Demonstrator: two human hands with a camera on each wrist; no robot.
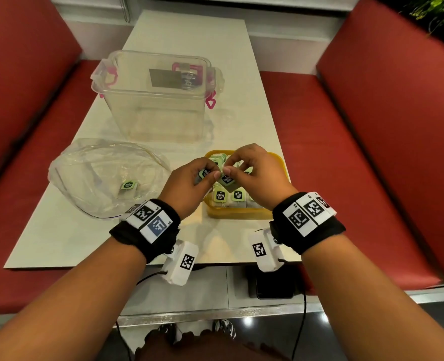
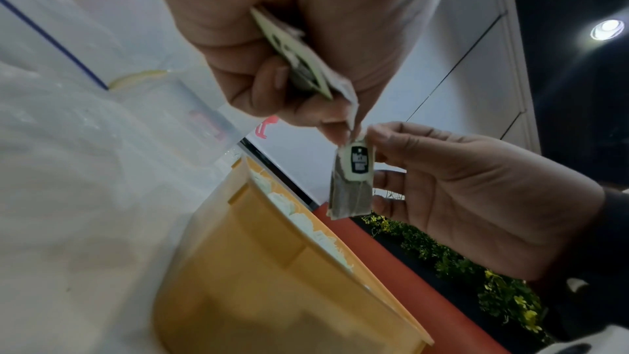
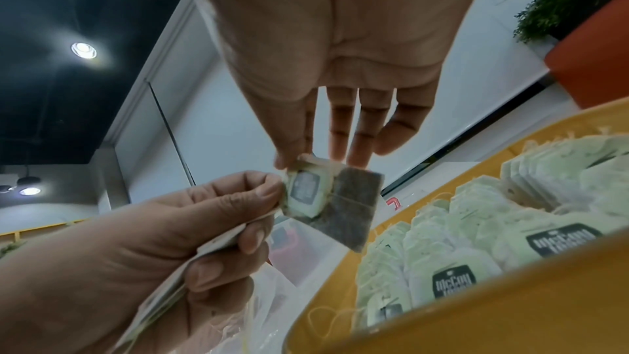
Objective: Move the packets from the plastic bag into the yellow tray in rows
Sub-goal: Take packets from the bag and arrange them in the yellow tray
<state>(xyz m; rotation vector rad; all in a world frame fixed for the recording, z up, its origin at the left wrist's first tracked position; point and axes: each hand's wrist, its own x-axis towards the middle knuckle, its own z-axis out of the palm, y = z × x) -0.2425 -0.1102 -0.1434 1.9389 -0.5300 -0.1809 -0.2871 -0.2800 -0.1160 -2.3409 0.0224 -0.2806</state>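
A yellow tray point(image 1: 239, 213) at the table's near right holds rows of green-labelled tea packets point(image 1: 230, 196). Both hands hover over its left side. My left hand point(image 1: 207, 175) grips a small stack of packets point(image 2: 296, 58) between thumb and curled fingers. My right hand point(image 1: 231, 168) pinches the top of a single packet point(image 1: 227, 179), which hangs down, and the left thumb tip touches that same packet point(image 2: 354, 182). To the left lies the crumpled clear plastic bag point(image 1: 98, 173) with one packet point(image 1: 129, 185) inside. The right wrist view shows the pinched packet point(image 3: 340, 198) above the tray point(image 3: 476, 319).
A tall clear container point(image 1: 158, 95) with pink latches stands behind the bag and tray. The pale table point(image 1: 59, 238) is narrow, with red bench seats point(image 1: 345, 152) on both sides. The tray sits close to the table's right edge.
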